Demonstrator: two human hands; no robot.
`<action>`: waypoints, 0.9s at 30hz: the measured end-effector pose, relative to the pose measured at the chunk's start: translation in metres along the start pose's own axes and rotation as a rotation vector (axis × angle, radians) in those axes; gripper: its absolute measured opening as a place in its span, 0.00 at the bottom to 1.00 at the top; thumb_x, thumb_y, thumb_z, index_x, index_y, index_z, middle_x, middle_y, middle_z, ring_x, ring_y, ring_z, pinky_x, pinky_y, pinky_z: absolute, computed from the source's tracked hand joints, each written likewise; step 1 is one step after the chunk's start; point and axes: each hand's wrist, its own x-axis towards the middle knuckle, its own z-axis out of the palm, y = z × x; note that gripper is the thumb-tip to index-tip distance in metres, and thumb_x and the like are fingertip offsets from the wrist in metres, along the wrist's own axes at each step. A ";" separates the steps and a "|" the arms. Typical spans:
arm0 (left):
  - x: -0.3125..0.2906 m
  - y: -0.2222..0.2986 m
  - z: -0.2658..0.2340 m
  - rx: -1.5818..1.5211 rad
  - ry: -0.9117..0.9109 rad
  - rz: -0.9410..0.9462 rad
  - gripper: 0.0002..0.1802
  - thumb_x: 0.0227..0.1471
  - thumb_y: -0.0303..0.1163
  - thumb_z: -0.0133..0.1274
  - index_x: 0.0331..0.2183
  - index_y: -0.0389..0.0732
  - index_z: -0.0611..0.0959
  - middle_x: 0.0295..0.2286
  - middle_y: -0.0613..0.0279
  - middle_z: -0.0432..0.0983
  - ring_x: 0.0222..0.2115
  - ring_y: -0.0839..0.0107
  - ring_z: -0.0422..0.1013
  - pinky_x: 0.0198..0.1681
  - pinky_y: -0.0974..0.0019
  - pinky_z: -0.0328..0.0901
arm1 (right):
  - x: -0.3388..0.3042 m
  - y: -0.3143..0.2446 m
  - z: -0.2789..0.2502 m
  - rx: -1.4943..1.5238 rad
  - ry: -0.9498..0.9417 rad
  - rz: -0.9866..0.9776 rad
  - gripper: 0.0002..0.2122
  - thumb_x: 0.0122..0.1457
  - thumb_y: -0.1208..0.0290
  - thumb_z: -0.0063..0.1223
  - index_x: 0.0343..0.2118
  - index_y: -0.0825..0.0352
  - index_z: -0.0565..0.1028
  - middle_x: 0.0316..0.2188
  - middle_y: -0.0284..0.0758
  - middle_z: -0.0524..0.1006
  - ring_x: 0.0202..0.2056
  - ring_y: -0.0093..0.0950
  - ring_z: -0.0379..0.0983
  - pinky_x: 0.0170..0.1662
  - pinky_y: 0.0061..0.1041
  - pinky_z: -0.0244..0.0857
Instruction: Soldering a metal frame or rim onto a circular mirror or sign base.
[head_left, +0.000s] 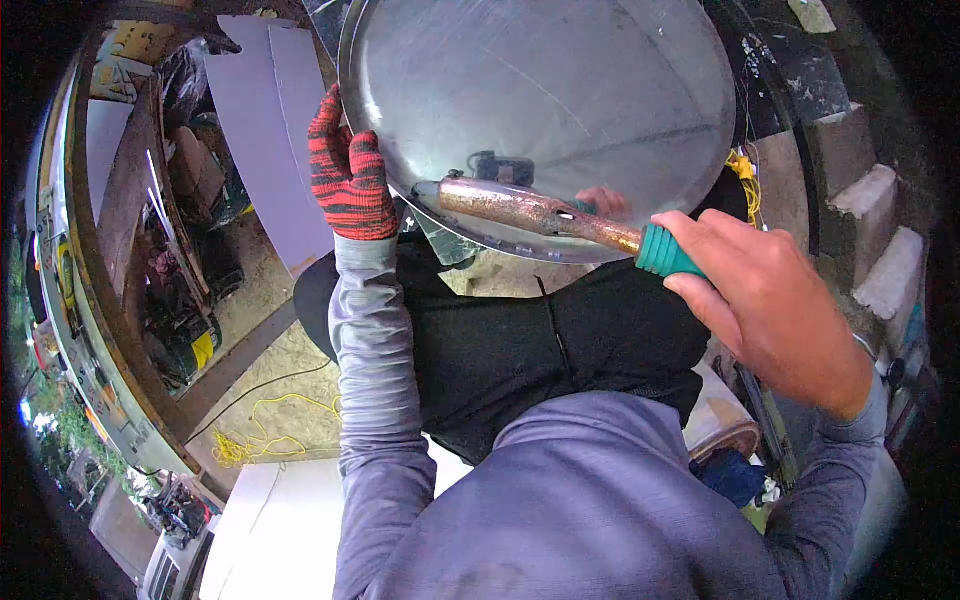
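A large round shiny metal tray (540,90) is tilted up in front of my lap, its surface reflecting my hand and the tool. My left hand (355,180), in a red and black striped knit glove, grips the tray's left rim. My bare right hand (765,285) is closed around the ribbed teal handle of a big soldering iron (540,212) with a worn, coppery barrel. The iron lies across the lower part of the tray, pointing left. Its dark tip is at the lower left rim, close below the gloved thumb; whether it touches the metal I cannot tell.
Grey cardboard sheets (265,130) lean at the upper left, beside a rusty metal frame (110,330) with clutter inside. Yellow cord (240,447) lies on the floor at left, and more yellow cord (742,170) hangs right of the tray. Concrete blocks (865,190) stand at the right.
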 end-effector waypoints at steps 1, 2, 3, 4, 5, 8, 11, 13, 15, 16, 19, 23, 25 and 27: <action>0.000 0.000 0.000 0.001 -0.001 0.002 0.30 0.59 0.25 0.51 0.62 0.38 0.71 0.38 0.69 0.74 0.36 0.80 0.66 0.43 0.74 0.63 | 0.000 0.000 0.000 -0.008 -0.006 0.006 0.22 0.60 0.72 0.57 0.57 0.71 0.71 0.35 0.46 0.73 0.34 0.47 0.73 0.37 0.40 0.67; 0.000 0.000 0.001 -0.010 0.001 0.007 0.30 0.59 0.25 0.51 0.62 0.38 0.70 0.39 0.68 0.74 0.37 0.80 0.66 0.44 0.73 0.63 | -0.001 0.000 -0.001 -0.026 -0.003 0.000 0.22 0.60 0.72 0.57 0.57 0.71 0.71 0.36 0.45 0.73 0.34 0.47 0.73 0.37 0.40 0.67; 0.000 0.000 0.001 -0.021 0.003 0.011 0.30 0.59 0.25 0.51 0.63 0.38 0.70 0.39 0.68 0.74 0.37 0.79 0.67 0.45 0.73 0.64 | -0.002 -0.001 -0.001 -0.040 -0.001 -0.001 0.22 0.60 0.72 0.57 0.57 0.71 0.71 0.36 0.45 0.73 0.34 0.46 0.73 0.37 0.40 0.67; 0.000 0.000 0.002 -0.018 0.005 0.019 0.30 0.59 0.25 0.51 0.63 0.38 0.70 0.40 0.68 0.74 0.38 0.79 0.67 0.46 0.72 0.64 | -0.002 -0.002 -0.001 -0.053 0.001 -0.002 0.22 0.60 0.72 0.57 0.57 0.71 0.70 0.36 0.45 0.73 0.34 0.46 0.73 0.37 0.40 0.67; 0.000 0.000 0.002 -0.027 0.014 0.008 0.30 0.59 0.25 0.51 0.62 0.38 0.70 0.40 0.68 0.74 0.38 0.78 0.67 0.46 0.72 0.64 | -0.003 -0.003 -0.001 -0.063 0.007 -0.001 0.22 0.60 0.72 0.57 0.57 0.71 0.70 0.36 0.44 0.73 0.34 0.46 0.73 0.37 0.39 0.67; 0.001 0.000 0.003 -0.016 0.030 0.003 0.30 0.59 0.25 0.51 0.62 0.38 0.70 0.42 0.66 0.74 0.39 0.78 0.68 0.48 0.71 0.64 | -0.003 -0.006 0.000 -0.082 0.014 0.003 0.22 0.61 0.71 0.57 0.57 0.71 0.70 0.36 0.44 0.73 0.34 0.45 0.73 0.37 0.39 0.67; 0.000 0.001 0.002 0.008 0.025 0.007 0.29 0.59 0.25 0.51 0.62 0.37 0.70 0.46 0.63 0.75 0.41 0.77 0.69 0.50 0.70 0.64 | -0.003 -0.005 -0.002 -0.078 -0.009 0.005 0.22 0.61 0.71 0.57 0.57 0.71 0.70 0.36 0.44 0.73 0.34 0.45 0.73 0.36 0.39 0.67; 0.001 0.003 0.000 0.049 0.011 -0.024 0.29 0.59 0.25 0.52 0.62 0.37 0.70 0.48 0.62 0.75 0.42 0.77 0.69 0.50 0.70 0.64 | -0.003 -0.005 -0.003 -0.062 -0.024 0.011 0.22 0.61 0.71 0.57 0.57 0.71 0.70 0.36 0.44 0.73 0.34 0.45 0.73 0.36 0.40 0.67; 0.001 0.003 0.001 0.032 0.008 -0.005 0.29 0.59 0.26 0.52 0.62 0.36 0.71 0.47 0.63 0.75 0.41 0.77 0.68 0.49 0.71 0.64 | -0.002 -0.004 -0.002 -0.047 -0.018 0.007 0.22 0.61 0.71 0.57 0.57 0.71 0.70 0.36 0.44 0.73 0.34 0.45 0.73 0.36 0.40 0.67; 0.001 0.003 0.001 0.034 0.017 -0.001 0.29 0.59 0.26 0.52 0.62 0.36 0.71 0.46 0.64 0.75 0.40 0.78 0.68 0.49 0.71 0.64 | -0.002 -0.005 -0.002 -0.039 -0.012 0.003 0.22 0.61 0.70 0.57 0.57 0.71 0.70 0.36 0.44 0.73 0.34 0.45 0.73 0.36 0.40 0.67; 0.001 0.001 0.003 -0.003 0.046 0.035 0.29 0.59 0.27 0.53 0.61 0.36 0.71 0.43 0.66 0.74 0.38 0.79 0.66 0.47 0.72 0.63 | -0.002 -0.006 -0.001 -0.066 -0.009 0.007 0.22 0.60 0.71 0.57 0.57 0.71 0.70 0.36 0.44 0.73 0.34 0.46 0.73 0.36 0.40 0.67; 0.001 -0.001 0.001 0.009 0.006 0.026 0.29 0.59 0.28 0.53 0.61 0.36 0.71 0.47 0.64 0.74 0.40 0.77 0.67 0.50 0.70 0.63 | -0.003 -0.007 -0.001 -0.064 -0.001 0.019 0.22 0.60 0.71 0.57 0.57 0.71 0.71 0.35 0.45 0.73 0.34 0.46 0.74 0.37 0.40 0.67; 0.001 -0.002 0.000 0.025 0.005 0.041 0.29 0.59 0.28 0.53 0.61 0.36 0.72 0.48 0.64 0.74 0.41 0.77 0.67 0.51 0.70 0.63 | -0.003 -0.008 0.001 -0.055 0.010 0.021 0.22 0.60 0.71 0.57 0.57 0.71 0.71 0.35 0.45 0.73 0.34 0.46 0.73 0.37 0.41 0.67; 0.001 -0.002 -0.001 0.032 0.013 0.037 0.29 0.59 0.28 0.53 0.61 0.36 0.72 0.48 0.64 0.74 0.41 0.77 0.67 0.51 0.70 0.63 | -0.003 -0.008 0.001 -0.042 0.000 0.028 0.22 0.60 0.72 0.58 0.57 0.71 0.71 0.35 0.44 0.73 0.34 0.46 0.73 0.37 0.41 0.67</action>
